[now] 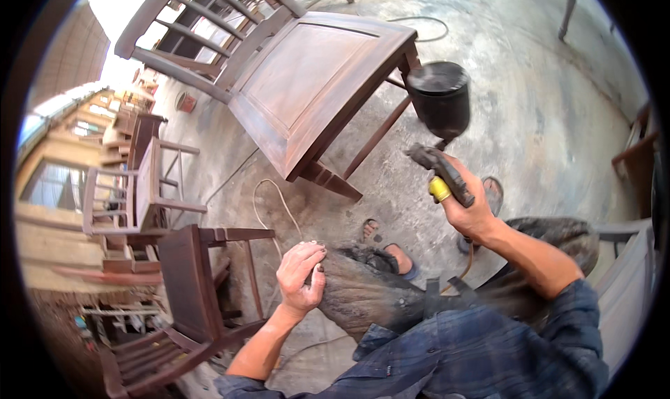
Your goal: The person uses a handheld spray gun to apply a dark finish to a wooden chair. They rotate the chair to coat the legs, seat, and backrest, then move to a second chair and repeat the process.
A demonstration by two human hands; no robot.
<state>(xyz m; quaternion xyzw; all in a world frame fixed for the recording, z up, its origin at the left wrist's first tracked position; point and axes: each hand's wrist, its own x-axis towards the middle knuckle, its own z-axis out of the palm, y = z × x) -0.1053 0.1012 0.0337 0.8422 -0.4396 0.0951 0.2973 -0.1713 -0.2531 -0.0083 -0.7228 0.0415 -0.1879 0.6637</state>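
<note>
My right hand (469,204) is wrapped round the grip of a spray gun (440,170) with a black paint cup (441,100) on top and a yellow fitting near the fingers. Its nozzle points left, towards a brown wooden chair (300,78) with a slatted back and a panelled seat. The gun is apart from the chair, off its near right corner. My left hand (301,277) rests on my knee, its fingers stretched out and holding nothing. Dark, stained trousers (370,287) cover my legs. A thin hose (464,263) runs down below the gun hand.
A dark chair (188,280) stands tilted at the lower left, and a greyish chair (143,190) is behind it. A small bucket (185,102) sits on the concrete floor (537,134). A pale cable (283,204) curls near my left hand. More wooden furniture lines the left side.
</note>
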